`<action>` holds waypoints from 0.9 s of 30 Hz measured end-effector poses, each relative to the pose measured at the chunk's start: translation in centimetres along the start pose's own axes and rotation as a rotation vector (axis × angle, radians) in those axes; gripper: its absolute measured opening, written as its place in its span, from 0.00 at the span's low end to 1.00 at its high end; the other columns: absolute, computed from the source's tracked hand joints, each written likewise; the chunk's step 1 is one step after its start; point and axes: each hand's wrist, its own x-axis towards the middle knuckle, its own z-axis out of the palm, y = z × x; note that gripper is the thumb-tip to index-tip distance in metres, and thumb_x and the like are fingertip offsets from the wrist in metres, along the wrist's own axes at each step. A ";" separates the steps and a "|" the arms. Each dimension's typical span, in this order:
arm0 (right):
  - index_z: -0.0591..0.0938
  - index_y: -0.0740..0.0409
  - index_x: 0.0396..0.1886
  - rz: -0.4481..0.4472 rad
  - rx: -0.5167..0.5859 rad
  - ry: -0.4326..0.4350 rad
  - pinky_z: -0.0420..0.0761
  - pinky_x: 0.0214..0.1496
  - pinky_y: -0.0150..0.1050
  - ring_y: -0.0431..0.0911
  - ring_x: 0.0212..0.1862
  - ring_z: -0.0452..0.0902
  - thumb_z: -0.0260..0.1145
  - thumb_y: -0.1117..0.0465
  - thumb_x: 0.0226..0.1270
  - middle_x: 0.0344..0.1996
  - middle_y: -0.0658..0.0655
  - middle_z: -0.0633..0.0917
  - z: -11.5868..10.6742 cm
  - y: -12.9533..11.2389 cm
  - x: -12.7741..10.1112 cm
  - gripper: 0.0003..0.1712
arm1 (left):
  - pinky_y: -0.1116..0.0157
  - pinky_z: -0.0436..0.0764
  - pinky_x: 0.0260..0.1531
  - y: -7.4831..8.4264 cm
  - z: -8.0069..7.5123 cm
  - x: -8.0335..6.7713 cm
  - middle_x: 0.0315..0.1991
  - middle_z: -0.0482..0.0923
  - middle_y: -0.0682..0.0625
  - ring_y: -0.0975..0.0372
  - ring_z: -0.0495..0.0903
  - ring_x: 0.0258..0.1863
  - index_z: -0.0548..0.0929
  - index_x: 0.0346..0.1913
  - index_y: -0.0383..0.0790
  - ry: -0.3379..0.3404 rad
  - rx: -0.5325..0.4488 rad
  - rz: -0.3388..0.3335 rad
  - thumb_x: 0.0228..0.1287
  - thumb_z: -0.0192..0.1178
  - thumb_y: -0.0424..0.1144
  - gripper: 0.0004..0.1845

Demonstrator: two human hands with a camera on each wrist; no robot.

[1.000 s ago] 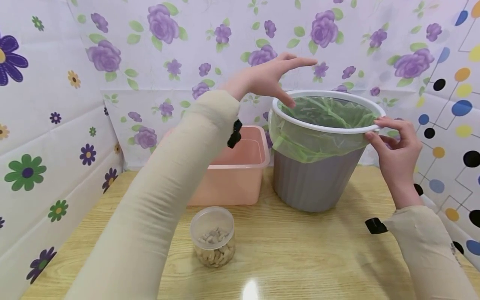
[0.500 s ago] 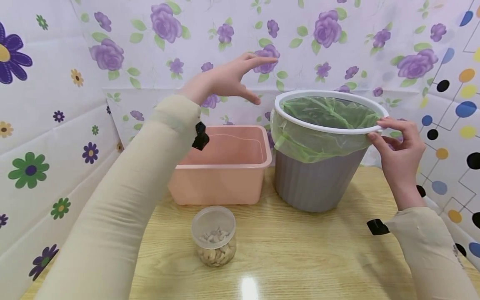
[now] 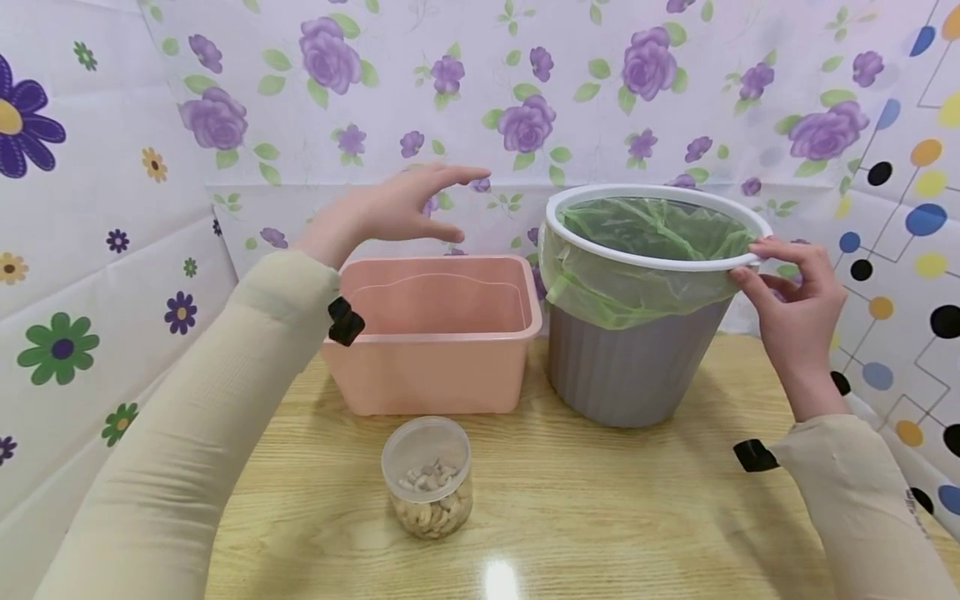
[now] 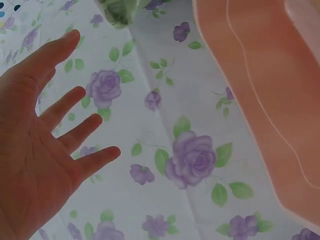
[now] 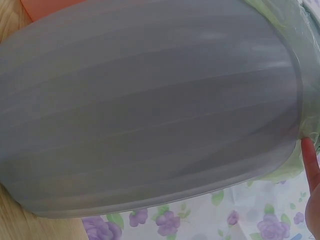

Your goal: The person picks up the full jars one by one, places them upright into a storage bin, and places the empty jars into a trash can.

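Observation:
In the head view my right hand (image 3: 802, 296) pinches the white rim ring (image 3: 645, 260) of a grey trash can (image 3: 626, 367). A green plastic bag (image 3: 600, 292) lines the can and folds over its outside under the ring. One finger (image 5: 311, 162) shows at the bag's edge in the right wrist view. My left hand (image 3: 397, 204) hovers over the back of a pink plastic bin (image 3: 435, 375), holding nothing. Its fingers spread loosely in the left wrist view, where the pink bin (image 4: 250, 100) lies to the right.
A clear jar (image 3: 427, 479) with a translucent lid, holding cashew-like nuts, stands on the wooden table (image 3: 600, 517) in front of the pink bin. Floral sheets (image 3: 450, 100) hang behind and at the left, and a dotted sheet (image 3: 900, 275) hangs at the right.
My left hand has moved left and down, from beside the trash can's rim to over the pink bin. The right hand keeps its pinch on the rim ring.

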 end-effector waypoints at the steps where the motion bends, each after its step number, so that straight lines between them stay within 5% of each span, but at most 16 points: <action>1: 0.84 0.66 0.51 0.003 -0.002 0.000 0.79 0.49 0.21 0.39 0.57 0.77 0.74 0.67 0.57 0.47 0.41 0.82 0.0 0.0 0.0 0.20 | 0.46 0.60 0.74 -0.2 0.2 -0.4 0.76 0.58 0.46 0.51 0.58 0.75 0.52 0.79 0.57 0.000 0.002 -0.008 0.67 0.64 0.45 0.43; 13: 0.84 0.65 0.51 0.009 -0.007 -0.001 0.79 0.48 0.20 0.39 0.57 0.77 0.74 0.67 0.58 0.46 0.41 0.82 -0.1 -0.1 0.1 0.20 | 0.42 0.60 0.72 -3.5 2.4 -5.0 0.75 0.61 0.42 0.47 0.59 0.75 0.57 0.78 0.50 0.083 -0.047 -0.088 0.66 0.64 0.39 0.41; 20: 0.84 0.66 0.51 0.010 -0.009 0.002 0.79 0.48 0.20 0.39 0.57 0.77 0.74 0.68 0.58 0.46 0.41 0.82 -0.2 -0.1 0.0 0.20 | 0.38 0.64 0.67 -4.1 3.5 -7.7 0.75 0.60 0.40 0.44 0.62 0.72 0.55 0.78 0.55 0.085 -0.073 -0.170 0.68 0.63 0.42 0.40; 27: 0.84 0.67 0.51 0.004 0.000 -0.004 0.80 0.48 0.20 0.39 0.56 0.78 0.74 0.68 0.57 0.46 0.42 0.83 -0.1 -0.1 0.0 0.20 | 0.37 0.60 0.70 -4.6 5.0 -10.1 0.76 0.57 0.38 0.42 0.56 0.75 0.58 0.78 0.48 0.134 -0.100 -0.171 0.68 0.63 0.42 0.39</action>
